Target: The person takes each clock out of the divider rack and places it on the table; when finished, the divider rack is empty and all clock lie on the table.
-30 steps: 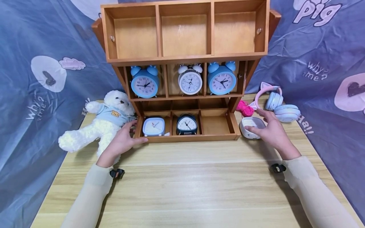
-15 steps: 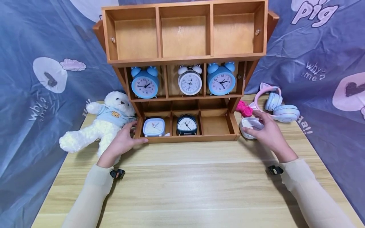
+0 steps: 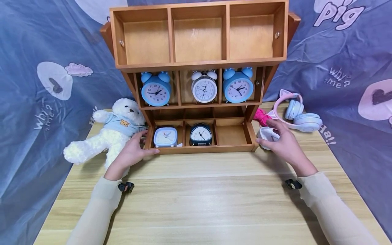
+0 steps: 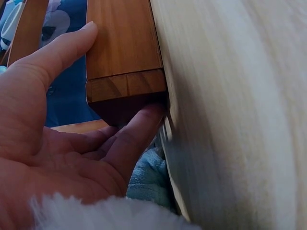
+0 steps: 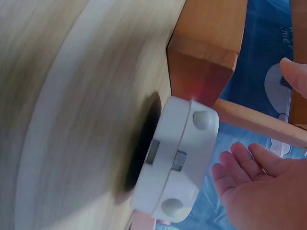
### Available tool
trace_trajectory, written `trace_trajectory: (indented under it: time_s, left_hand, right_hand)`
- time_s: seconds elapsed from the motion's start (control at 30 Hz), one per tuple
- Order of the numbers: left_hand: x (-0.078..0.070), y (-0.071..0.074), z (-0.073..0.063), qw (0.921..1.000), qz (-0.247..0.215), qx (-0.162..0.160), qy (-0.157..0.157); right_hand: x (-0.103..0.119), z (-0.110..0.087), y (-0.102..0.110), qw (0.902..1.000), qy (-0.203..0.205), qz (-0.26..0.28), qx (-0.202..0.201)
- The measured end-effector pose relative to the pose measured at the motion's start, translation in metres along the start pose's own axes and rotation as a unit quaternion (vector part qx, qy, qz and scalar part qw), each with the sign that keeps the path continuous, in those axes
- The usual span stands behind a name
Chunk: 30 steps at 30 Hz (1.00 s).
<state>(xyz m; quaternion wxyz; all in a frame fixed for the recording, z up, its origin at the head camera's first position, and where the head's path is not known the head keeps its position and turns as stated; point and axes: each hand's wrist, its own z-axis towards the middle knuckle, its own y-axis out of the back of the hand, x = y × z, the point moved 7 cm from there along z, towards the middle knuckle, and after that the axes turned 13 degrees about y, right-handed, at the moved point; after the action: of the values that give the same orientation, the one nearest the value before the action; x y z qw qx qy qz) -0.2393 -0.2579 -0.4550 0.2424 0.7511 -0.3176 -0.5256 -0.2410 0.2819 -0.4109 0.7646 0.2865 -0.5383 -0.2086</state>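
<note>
My right hand has shifted a little left since the earlier frame, toward the three-tiered brown wooden shelf. Its fingers are relaxed and grip nothing, above the white rounded-square plastic casing, which sits on the pale wood-grain table just beside the shelf's right end (my thumb hides part of it in the head view). My left hand pinches the shelf's lower left corner, thumb on the front rail, near the white plush bear in its light blue shirt. Pink cat-ear headphones with pale blue cups lie beyond my right hand.
</note>
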Motion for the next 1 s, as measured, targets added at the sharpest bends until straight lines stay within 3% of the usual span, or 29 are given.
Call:
trace_trajectory:
  time_s: [1.0]
  left_hand:
    - [-0.001,0.001,-0.001,1.0000,0.000,-0.004,0.001]
  right_hand:
    - [0.025,0.000,-0.026,0.9982,0.015,0.050,0.030]
